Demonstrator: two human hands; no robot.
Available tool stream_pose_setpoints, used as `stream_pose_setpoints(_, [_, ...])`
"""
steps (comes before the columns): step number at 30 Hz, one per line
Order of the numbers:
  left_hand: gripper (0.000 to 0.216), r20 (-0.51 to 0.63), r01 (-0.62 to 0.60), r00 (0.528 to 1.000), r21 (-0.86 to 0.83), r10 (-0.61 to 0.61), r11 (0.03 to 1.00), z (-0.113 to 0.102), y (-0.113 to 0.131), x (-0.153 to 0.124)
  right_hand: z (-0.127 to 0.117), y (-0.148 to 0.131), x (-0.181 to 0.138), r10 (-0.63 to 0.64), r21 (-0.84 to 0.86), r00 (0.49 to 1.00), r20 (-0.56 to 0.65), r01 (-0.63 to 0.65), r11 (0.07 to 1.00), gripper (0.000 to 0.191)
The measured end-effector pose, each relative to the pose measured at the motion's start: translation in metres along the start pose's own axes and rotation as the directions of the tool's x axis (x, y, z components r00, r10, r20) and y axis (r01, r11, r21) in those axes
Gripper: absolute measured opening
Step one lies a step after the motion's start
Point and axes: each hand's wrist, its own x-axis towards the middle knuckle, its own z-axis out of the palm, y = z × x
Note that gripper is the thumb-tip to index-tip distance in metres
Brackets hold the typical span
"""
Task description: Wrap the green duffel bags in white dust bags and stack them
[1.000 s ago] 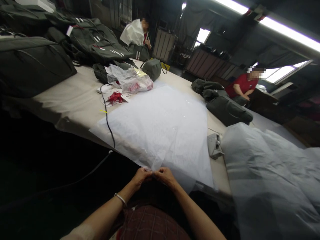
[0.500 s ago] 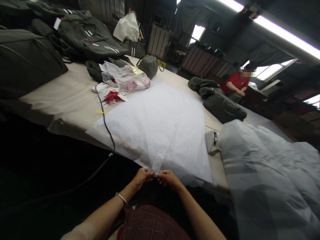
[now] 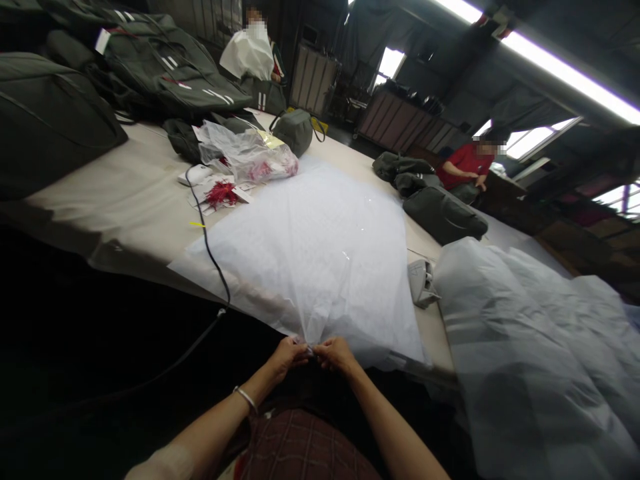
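A large translucent white plastic sheet or bag (image 3: 310,233) lies spread over the table, its near edge drawn up into creases between my hands. My left hand (image 3: 289,355) is closed, pinching the gathered edge from the left. Close beside it, my right hand (image 3: 334,353) pinches the same edge with fingers pressed together. Both hands are just off the table's front edge. Small clear glints show on the plastic; whether it is one layer or several I cannot tell.
Dark green bags (image 3: 170,67) pile up at the left, more (image 3: 443,213) at the right. Red-stringed tags (image 3: 223,193) lie near a black cord (image 3: 213,253). A grey tape dispenser (image 3: 423,283) stands beside stacked plastic (image 3: 515,333). Two co-workers (image 3: 465,167) (image 3: 250,53) are behind.
Both hands stay at the sheet's near edge, pinching it, with only slight finger movement. The whole view has shifted a little. The red-sleeved co-worker's arms have moved.
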Motion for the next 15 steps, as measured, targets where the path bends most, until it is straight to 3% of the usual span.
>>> stream_pose_setpoints(9, [0.040,-0.014,0.032,0.999,-0.075,-0.033,0.997,-0.007,-0.003,0.004,-0.007,0.011,-0.003,0.043,0.070,0.996,-0.082,-0.037,0.997,0.034])
stream_pose_setpoints(15, [0.038,0.001,0.058,0.998,-0.138,-0.058,0.989,-0.011,0.000,0.004,-0.007,0.042,-0.038,0.173,0.195,0.980,0.097,-0.189,0.962,0.050])
